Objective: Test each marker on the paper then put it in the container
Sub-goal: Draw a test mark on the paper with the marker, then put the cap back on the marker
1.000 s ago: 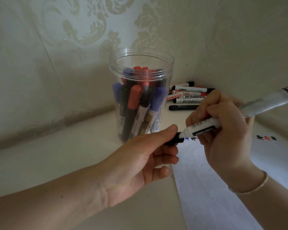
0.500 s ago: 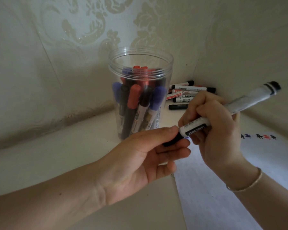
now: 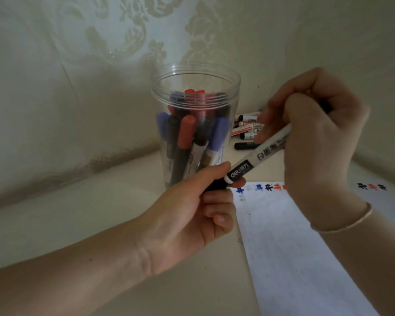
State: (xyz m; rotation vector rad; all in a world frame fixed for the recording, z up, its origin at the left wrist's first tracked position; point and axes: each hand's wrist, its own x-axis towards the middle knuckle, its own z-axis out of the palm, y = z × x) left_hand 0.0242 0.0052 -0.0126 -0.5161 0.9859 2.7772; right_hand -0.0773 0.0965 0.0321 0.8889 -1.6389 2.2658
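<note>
A white marker with a black cap (image 3: 258,159) is held between both hands in front of the clear plastic container (image 3: 195,87). My left hand (image 3: 192,215) pinches its black cap end. My right hand (image 3: 312,137) grips the barrel higher up. The container stands upright and holds several red, blue and black markers. White paper (image 3: 294,247) lies flat at the right, with a row of black, blue and red test marks along its top edge.
Several loose markers (image 3: 246,130) lie in the corner behind the container, partly hidden by my right hand. Patterned walls close in at the back and right. The pale surface stretches to the left of the container.
My right hand has risen and swung the marker's tail up and left, out of sight behind the hand. My left hand's fingers have closed on the black cap end.
</note>
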